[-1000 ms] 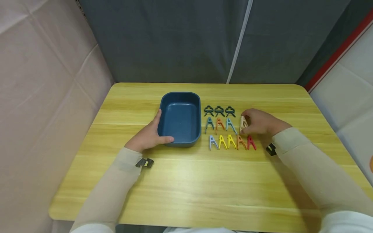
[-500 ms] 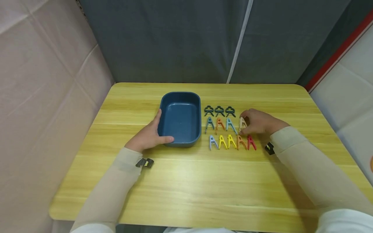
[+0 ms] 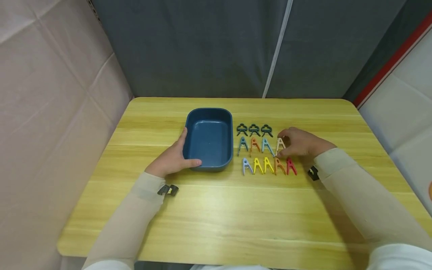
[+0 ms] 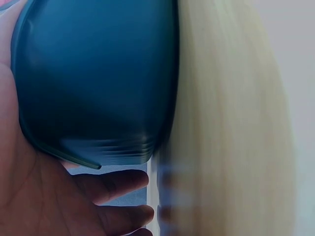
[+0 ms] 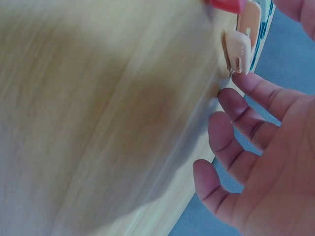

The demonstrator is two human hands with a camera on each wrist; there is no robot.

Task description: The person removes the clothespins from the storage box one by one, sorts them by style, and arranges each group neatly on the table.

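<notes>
My left hand (image 3: pixel 172 157) grips the near left corner of a dark blue tray (image 3: pixel 209 110), thumb along its front wall. In the left wrist view the palm (image 4: pixel 44 196) lies against the tray (image 4: pixel 98 73). My right hand (image 3: pixel 300 142) rests beside a beige clip (image 3: pixel 280 144), which lies at the right end of the middle row of clips. In the right wrist view the fingers (image 5: pixel 256 147) are spread loosely and the beige clip (image 5: pixel 238 49) sits free just past the fingertips. Nothing lies in the tray.
Three dark green clips (image 3: pixel 254 129) form the far row. Blue and orange clips (image 3: pixel 254 144) fill the middle row. The front row runs from blue through yellow clips (image 3: pixel 263 164) to a red clip (image 3: pixel 291 165). A wooden table (image 3: pixel 236 217) holds everything, with cloth walls left and behind.
The beige clip, held tilted between the right fingers before, now lies flat in line with the middle row, and the right fingers have loosened from it. The left hand has not moved.
</notes>
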